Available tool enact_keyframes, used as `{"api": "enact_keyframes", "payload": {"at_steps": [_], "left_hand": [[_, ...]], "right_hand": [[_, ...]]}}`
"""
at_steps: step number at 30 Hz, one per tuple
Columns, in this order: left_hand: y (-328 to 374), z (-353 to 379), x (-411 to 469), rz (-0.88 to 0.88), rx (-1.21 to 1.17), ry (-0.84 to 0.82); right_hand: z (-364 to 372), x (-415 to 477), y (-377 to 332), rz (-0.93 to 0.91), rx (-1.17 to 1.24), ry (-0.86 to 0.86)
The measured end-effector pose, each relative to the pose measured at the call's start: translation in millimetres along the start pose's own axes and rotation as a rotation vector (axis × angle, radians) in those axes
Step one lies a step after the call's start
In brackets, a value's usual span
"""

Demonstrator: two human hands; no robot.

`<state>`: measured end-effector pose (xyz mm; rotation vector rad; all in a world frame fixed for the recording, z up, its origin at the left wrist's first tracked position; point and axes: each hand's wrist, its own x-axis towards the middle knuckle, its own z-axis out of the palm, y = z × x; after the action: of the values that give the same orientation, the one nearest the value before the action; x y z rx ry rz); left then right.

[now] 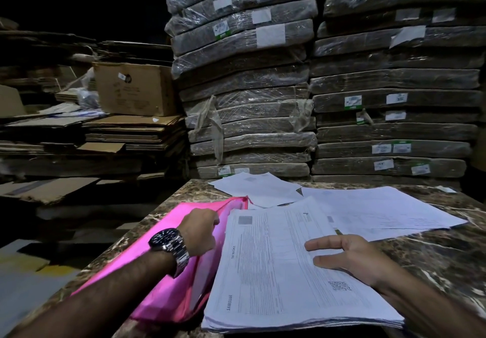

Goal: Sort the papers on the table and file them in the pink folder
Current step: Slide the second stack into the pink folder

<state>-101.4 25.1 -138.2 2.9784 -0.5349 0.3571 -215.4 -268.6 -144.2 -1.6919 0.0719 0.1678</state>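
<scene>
Where the marble worktop (pixel 434 253) ended, tall stacks of plastic-wrapped bundles (pixel 247 95) rose behind it, with flattened cardboard (pixel 105 132) and a cardboard box (pixel 131 87) to their left. The pink folder (pixel 163 290) lay on the worktop's left part, its opening towards the centre and its upper flap raised. Just beside it on the right, partly over its lower flap, sat a thick paper stack (pixel 268 272), a printed invoice form on top. Loose sheets (pixel 381 211) lay spread behind the stack. The left hand (pixel 200 232) gripped the raised flap at its edge, fingers curled, their tips hidden inside the opening. The right hand (pixel 349 256) rested flat on the stack's right side, fingers straight and spread. A metal wristwatch (pixel 169 245) sat on the left wrist.
</scene>
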Motion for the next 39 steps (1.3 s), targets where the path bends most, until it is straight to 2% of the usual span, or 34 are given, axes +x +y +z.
{"api": "enact_keyframes", "payload": {"at_steps": [14,20,32,39], "left_hand": [[9.6,-2.6,4.4,-0.029,0.011,0.045],[14.3,-5.7,3.3,-0.037,-0.005,0.049],[20.5,-3.1,-0.4,0.029,0.002,0.023],[20.0,-8.7,-8.9,0.098,0.053,-0.066]], "right_hand": [[-30.4,3.3,-1.9,-0.083,-0.112,-0.089],[-29.7,19.6,6.1,-0.029,-0.133,-0.132],[3.1,45.0,-1.3,0.004,-0.101,-0.028],[12.6,50.1,1.8,0.03,-0.099,0.037]]}}
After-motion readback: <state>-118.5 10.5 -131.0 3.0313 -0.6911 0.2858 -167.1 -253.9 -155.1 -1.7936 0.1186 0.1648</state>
